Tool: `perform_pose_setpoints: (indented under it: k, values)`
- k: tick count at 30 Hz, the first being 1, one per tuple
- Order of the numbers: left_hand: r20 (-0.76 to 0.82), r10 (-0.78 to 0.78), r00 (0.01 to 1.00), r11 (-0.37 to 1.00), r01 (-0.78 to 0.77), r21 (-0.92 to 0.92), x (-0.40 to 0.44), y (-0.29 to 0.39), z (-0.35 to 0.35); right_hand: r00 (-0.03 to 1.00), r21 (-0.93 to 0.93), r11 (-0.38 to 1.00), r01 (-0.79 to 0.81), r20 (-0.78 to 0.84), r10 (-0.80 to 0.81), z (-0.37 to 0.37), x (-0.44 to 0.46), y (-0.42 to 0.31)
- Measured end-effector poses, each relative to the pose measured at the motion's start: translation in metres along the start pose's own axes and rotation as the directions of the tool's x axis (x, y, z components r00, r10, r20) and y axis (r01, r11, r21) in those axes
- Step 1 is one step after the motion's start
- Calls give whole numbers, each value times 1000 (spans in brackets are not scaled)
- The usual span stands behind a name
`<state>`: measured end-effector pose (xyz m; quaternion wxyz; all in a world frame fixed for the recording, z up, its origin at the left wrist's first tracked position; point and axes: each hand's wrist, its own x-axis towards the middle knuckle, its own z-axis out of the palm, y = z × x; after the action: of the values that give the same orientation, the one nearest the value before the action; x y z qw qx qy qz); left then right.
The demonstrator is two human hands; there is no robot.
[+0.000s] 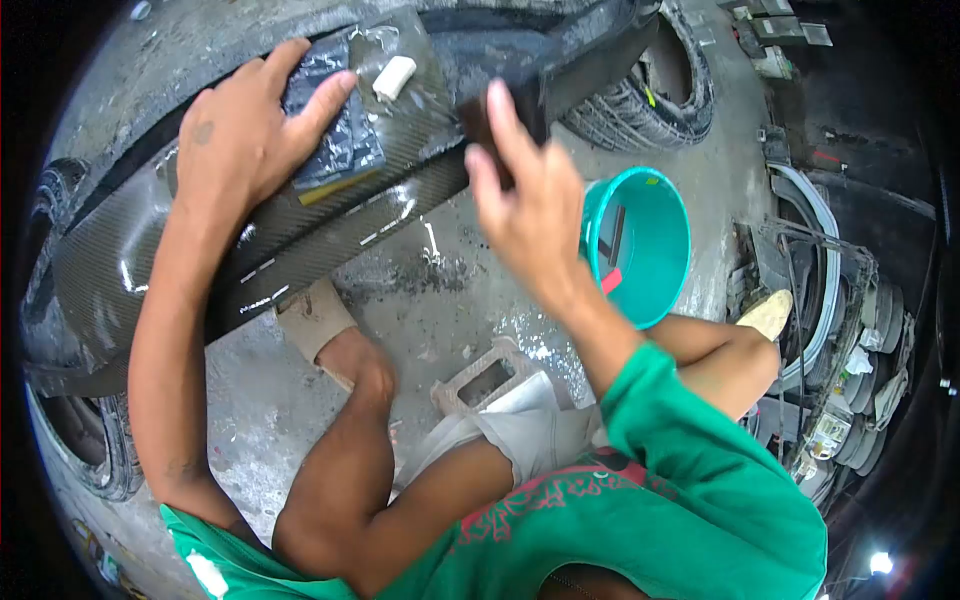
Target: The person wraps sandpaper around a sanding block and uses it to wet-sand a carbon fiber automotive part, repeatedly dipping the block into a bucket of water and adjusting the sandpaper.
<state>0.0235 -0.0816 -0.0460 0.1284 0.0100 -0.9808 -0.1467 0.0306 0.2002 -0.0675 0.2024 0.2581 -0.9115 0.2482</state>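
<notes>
My left hand (240, 140) rests on a long, glossy part with a carbon-fibre weave (345, 215). Its thumb and fingers are spread, with the thumb over a clear and dark plastic sheet (345, 130) lying on the part. My right hand (535, 200) grips a dark flat piece (485, 125), perhaps sandpaper, by the part's right side; motion blurs it. A small white block (394, 77) sits on the plastic-covered surface between my hands. Under the sheet's lower edge shows a yellowish strip (338, 188).
A teal bucket (672, 235) stands right of my right forearm, with dark strips and a red piece inside. Tyres (640, 110) lie under the part's right end, others at its left. A low stool (470, 375) is beneath me. Metal parts (850, 380) crowd the right side.
</notes>
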Motion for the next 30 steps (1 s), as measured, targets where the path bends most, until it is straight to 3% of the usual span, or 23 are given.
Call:
perform_pose_setpoints:
  k: [1, 5, 9, 10, 11, 12, 13, 14, 15, 17, 19, 20, 21, 22, 23, 24, 25, 27, 29, 30]
  values:
    - [75, -55, 996, 998, 57, -27, 1, 7, -7, 999, 78, 996, 44, -15, -43, -3, -12, -7]
    - [32, -13, 999, 1000, 13, 2, 2, 1, -2, 996, -29, 999, -32, 80, 35, -4, 14, -1]
    - [36, -17, 999, 999, 16, 39, 1, 0, 0, 1000, 50, 999, -21, 25, 19, -5, -1, -8]
    - [80, -49, 996, 999, 48, 8, 2, 5, -6, 988, 117, 985, -123, 111, 110, -14, -13, -9]
    - [67, -44, 997, 999, 43, 14, 4, 2, -7, 975, 338, 923, -186, 177, 131, -22, -19, -4]
    - [-7, 16, 1000, 1000, -17, -23, 4, -1, -6, 907, 565, 710, -421, 276, 318, -35, -19, -10]
    - [-78, 71, 994, 995, -76, -61, 2, -3, -2, 789, 701, 390, -597, 423, 446, -48, -17, -14]
    - [-297, 146, 944, 971, -194, -139, 1, -4, 4, 798, 777, 291, -558, 406, 446, -55, -18, -10]
    - [-301, 145, 942, 970, -195, -142, -3, 6, -6, 804, 814, 234, -532, 399, 441, -65, -17, -9]
    - [-399, 294, 869, 920, -370, -127, -20, 40, -46, 834, 862, 161, -481, 393, 388, -80, -19, -11]
    - [-150, 333, 931, 819, -364, -443, -37, 64, -60, 851, 893, 89, -441, 385, 359, -95, -20, -22]
    - [-24, 256, 966, 699, -202, -686, -42, 84, -58, 866, 906, 23, -422, 396, 305, -100, -22, -26]
    - [124, 208, 970, 519, -2, -855, -46, 100, -53, 870, 912, 25, -409, 381, 314, -101, -25, -29]
    - [117, 221, 968, 516, -14, -856, -45, 104, -51, 905, 928, 87, -363, 328, 270, -100, -29, -33]
    - [230, 288, 929, 446, 83, -891, -42, 110, -47, 935, 937, 152, -315, 278, 220, -101, -32, -35]
    - [330, 364, 871, 378, 185, -907, -39, 116, -45, 894, 901, 125, -415, 379, 239, -109, -32, -37]
    - [317, 376, 871, 371, 173, -913, -39, 121, -42, 881, 886, 125, -446, 410, 234, -112, -35, -35]
    - [147, 418, 896, 374, -22, -927, -38, 126, -36, 867, 846, 193, -498, 475, 154, -126, -46, -19]
    - [116, 407, 906, 331, -28, -943, -42, 128, -29, 879, 872, 144, -468, 443, 175, -140, -51, -11]
    - [187, 380, 906, 347, 48, -937, -43, 126, -28, 818, 663, 485, -570, 516, 254, -162, -45, 0]
